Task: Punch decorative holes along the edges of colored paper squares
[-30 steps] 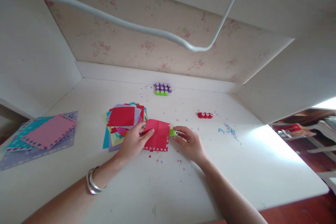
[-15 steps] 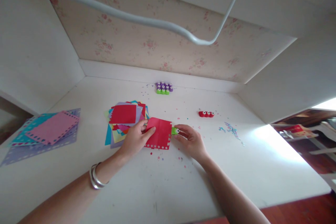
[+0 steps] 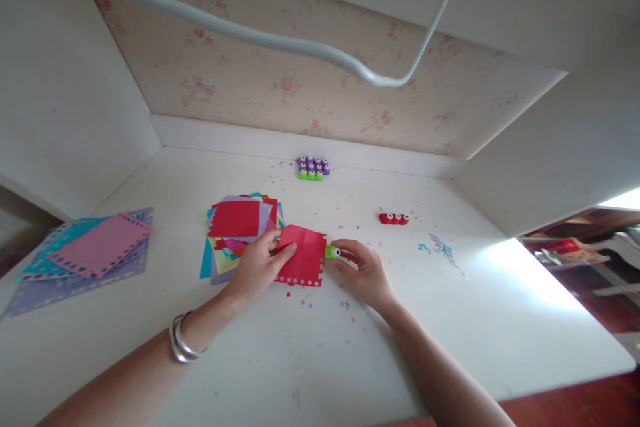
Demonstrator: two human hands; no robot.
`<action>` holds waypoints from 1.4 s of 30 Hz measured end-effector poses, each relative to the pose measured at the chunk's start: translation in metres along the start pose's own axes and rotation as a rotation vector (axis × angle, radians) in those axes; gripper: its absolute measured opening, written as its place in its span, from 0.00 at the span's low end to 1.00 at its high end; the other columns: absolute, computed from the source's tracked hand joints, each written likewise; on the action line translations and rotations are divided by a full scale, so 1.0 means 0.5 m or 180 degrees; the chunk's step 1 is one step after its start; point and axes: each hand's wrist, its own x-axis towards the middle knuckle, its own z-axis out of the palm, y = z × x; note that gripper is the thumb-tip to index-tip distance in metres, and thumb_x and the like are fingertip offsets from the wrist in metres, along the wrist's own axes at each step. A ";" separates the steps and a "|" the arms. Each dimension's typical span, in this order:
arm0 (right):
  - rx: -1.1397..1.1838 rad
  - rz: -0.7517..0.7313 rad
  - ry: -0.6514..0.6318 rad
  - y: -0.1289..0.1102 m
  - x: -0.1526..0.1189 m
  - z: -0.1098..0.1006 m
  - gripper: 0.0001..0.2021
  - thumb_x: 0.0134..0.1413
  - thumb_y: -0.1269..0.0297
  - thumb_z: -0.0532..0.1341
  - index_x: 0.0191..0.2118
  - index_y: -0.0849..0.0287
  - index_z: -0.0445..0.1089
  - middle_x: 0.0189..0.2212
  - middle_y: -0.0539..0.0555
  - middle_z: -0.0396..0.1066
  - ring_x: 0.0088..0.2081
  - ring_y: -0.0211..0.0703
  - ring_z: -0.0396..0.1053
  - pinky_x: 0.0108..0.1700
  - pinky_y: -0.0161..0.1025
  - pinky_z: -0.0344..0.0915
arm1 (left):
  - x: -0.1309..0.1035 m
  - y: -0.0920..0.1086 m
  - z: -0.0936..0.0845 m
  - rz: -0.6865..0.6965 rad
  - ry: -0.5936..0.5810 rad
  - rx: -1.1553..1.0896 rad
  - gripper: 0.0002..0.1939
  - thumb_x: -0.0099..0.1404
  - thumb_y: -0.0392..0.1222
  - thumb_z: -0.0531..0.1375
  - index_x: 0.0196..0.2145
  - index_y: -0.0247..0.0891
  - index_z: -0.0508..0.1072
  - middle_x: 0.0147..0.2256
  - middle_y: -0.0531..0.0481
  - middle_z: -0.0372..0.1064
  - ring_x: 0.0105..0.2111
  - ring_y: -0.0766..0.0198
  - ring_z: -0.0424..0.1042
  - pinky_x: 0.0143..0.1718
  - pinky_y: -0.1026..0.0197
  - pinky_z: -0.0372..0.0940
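A red paper sheet (image 3: 304, 255) with small cut-outs along its bottom and right edges is pinched at its left side by my left hand (image 3: 260, 264), thumb on top. My right hand (image 3: 363, 271) holds a small green punch (image 3: 332, 251) between thumb and fingers, at the sheet's right edge. Whether the paper is inside the punch's slot is too small to tell. Just left of the held sheet lies a pile of coloured papers with a red piece (image 3: 235, 219) on top. Small punched bits (image 3: 303, 303) are scattered below the sheet.
Purple and green punches (image 3: 311, 168) stand grouped near the back wall. Several red punches (image 3: 394, 218) sit in a row at the right, with bluish paper bits (image 3: 442, 248) beyond. Punched pink, blue and purple sheets (image 3: 100, 243) lie at the left. A pale cable (image 3: 300, 45) crosses overhead.
The green punch and my right fingers have shifted very slightly left against the red sheet's edge. My left hand keeps its hold on the sheet.
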 end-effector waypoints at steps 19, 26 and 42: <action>-0.0947 -0.0594 -0.0175 -0.012 -0.001 -0.012 0.11 0.57 0.67 0.62 0.45 0.52 0.73 0.44 0.55 0.76 0.46 0.46 0.74 0.47 0.46 0.73 | 0.001 -0.009 0.003 0.0081 0.0020 0.0313 0.27 0.60 0.56 0.62 0.50 0.34 0.70 0.44 0.38 0.76 0.44 0.49 0.76 0.43 0.54 0.71; -0.0879 -0.0696 -0.0236 -0.017 0.001 -0.009 0.11 0.57 0.68 0.62 0.46 0.51 0.73 0.44 0.54 0.76 0.46 0.45 0.73 0.50 0.47 0.71 | 0.004 -0.016 0.004 0.0222 -0.0059 0.0368 0.24 0.61 0.55 0.61 0.48 0.35 0.70 0.45 0.39 0.76 0.47 0.50 0.75 0.48 0.52 0.69; -0.1009 -0.0224 -0.0290 -0.024 0.022 -0.018 0.11 0.61 0.57 0.59 0.42 0.53 0.76 0.39 0.56 0.76 0.40 0.46 0.73 0.40 0.43 0.70 | -0.028 -0.001 0.023 0.1814 0.0408 0.1903 0.17 0.68 0.44 0.56 0.52 0.36 0.68 0.49 0.39 0.67 0.51 0.52 0.67 0.52 0.51 0.64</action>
